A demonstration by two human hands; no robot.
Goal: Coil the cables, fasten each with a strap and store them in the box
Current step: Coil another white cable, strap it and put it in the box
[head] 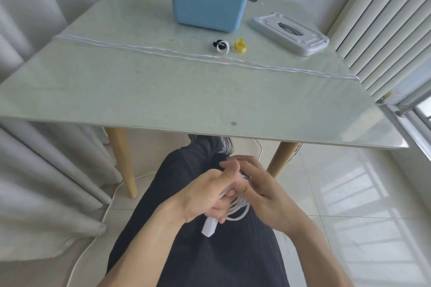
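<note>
Over my lap, below the table's front edge, both hands hold a coiled white cable (240,211). My left hand (210,196) grips the coil, and a white plug end (209,227) hangs beneath it. My right hand (261,186) closes on the coil's upper part from the right. On the table, long white cables (163,50) lie stretched from left to right. Rolled straps sit behind them: a black and white one (221,46) and a yellow one (240,45). The blue box (207,0) stands open at the back.
The box's grey lid (289,32) lies at the table's back right. The pale glass table (163,93) has wooden legs. Curtains hang on the left, blinds and a window on the right. A white cord (93,240) trails on the floor at left.
</note>
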